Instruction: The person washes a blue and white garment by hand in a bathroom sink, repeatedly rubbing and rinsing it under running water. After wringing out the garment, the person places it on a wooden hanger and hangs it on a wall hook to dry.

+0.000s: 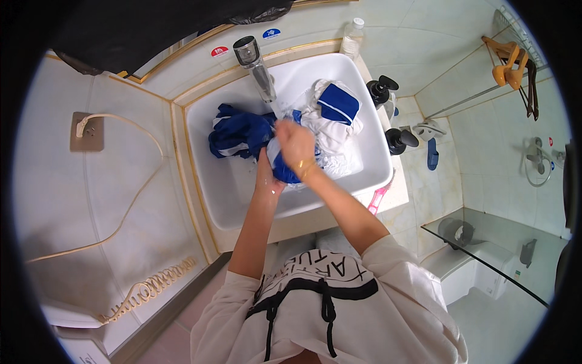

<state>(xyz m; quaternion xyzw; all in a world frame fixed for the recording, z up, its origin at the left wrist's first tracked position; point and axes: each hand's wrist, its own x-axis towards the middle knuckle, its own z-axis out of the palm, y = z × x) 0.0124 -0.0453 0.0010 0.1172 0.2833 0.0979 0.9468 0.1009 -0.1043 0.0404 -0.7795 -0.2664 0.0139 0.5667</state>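
In a white washbasin (227,200), a blue-and-white garment (241,129) lies bunched and wet. My left hand (269,175) supports a fold of it from below and the left side. My right hand (296,148), slightly blurred and with a gold bracelet at the wrist, is closed on the cloth from above. Water runs from the chrome faucet (261,75) onto the cloth by my right hand. A white cloth (329,132) with a blue, white-striped panel (338,103) lies at the basin's right side, beside splashing water. My fingers partly hide the held fold.
Right of the basin stand two black pump bottles (378,91) (397,141) and a pink-handled brush (378,198). A clear white-capped bottle (353,38) occupies the back corner. A cord hangs from the wall socket (86,132) at left. A glass shelf (482,236) juts out at right.
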